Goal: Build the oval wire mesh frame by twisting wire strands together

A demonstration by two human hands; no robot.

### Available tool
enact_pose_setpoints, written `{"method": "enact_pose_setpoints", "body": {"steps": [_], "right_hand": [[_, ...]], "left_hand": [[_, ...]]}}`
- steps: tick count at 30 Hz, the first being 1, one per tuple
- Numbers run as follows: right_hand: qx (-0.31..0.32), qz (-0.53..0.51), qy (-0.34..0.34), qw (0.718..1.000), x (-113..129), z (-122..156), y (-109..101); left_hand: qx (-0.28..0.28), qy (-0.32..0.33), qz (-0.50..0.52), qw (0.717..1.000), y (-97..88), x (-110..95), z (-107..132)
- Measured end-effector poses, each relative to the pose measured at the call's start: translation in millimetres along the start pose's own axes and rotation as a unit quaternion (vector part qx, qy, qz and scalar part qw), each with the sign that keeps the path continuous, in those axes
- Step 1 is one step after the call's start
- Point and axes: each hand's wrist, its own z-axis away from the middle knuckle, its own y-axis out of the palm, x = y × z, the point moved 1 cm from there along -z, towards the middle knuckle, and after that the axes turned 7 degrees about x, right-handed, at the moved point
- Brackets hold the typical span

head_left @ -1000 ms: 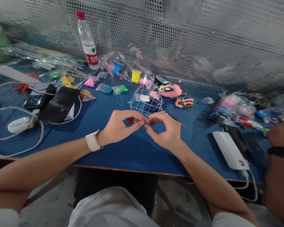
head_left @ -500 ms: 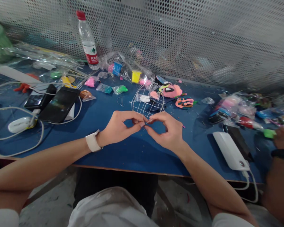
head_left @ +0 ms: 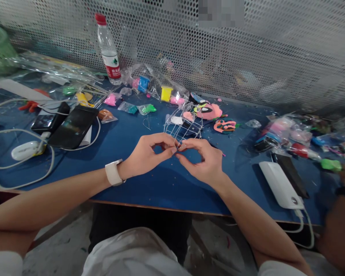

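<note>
A small wire frame point(head_left: 184, 126), shaped like a cage of thin silver wires, is held just above the blue table point(head_left: 149, 184). My left hand point(head_left: 149, 153), with a white watch on its wrist, pinches the frame's near edge between thumb and fingertips. My right hand point(head_left: 204, 161) pinches the same edge from the other side, so the fingertips of both hands almost touch. Behind the frame lie a pink clay figure point(head_left: 208, 111) and an orange clay figure point(head_left: 224, 125).
A water bottle point(head_left: 109, 51) stands at the back by the perforated metal screen. Bags of coloured clay point(head_left: 145, 86) lie scattered. Two phones point(head_left: 73, 126), a white mouse point(head_left: 24, 150) and cables sit left. A white power bank point(head_left: 280, 186) lies right, near another person's arm point(head_left: 337, 226).
The wire frame has tilted lower and shifted slightly right between my fingers. The other person's hand at the right edge has drawn away to the right.
</note>
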Motion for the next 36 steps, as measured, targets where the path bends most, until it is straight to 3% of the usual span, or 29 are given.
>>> {"method": "enact_pose_setpoints", "body": {"steps": [9,16,26,36], "right_hand": [[0.012,0.020,-0.002,1.000,0.2,-1.6,-3.6],[0.013,0.028,-0.009,0.999,-1.3,-2.5,-3.5],[-0.003,0.006,0.008,1.000,-4.8,0.3,-2.2],[-0.010,0.079,-0.018,0.997,-0.7,1.6,0.6]], "left_hand": [[0.026,-0.028,0.049,0.998,-0.6,2.5,0.1],[0.042,-0.044,0.025,0.998,-0.8,3.4,1.1],[0.039,-0.024,0.013,0.999,-0.4,3.4,1.1],[0.008,0.024,-0.028,0.999,-0.2,4.0,0.2]]}}
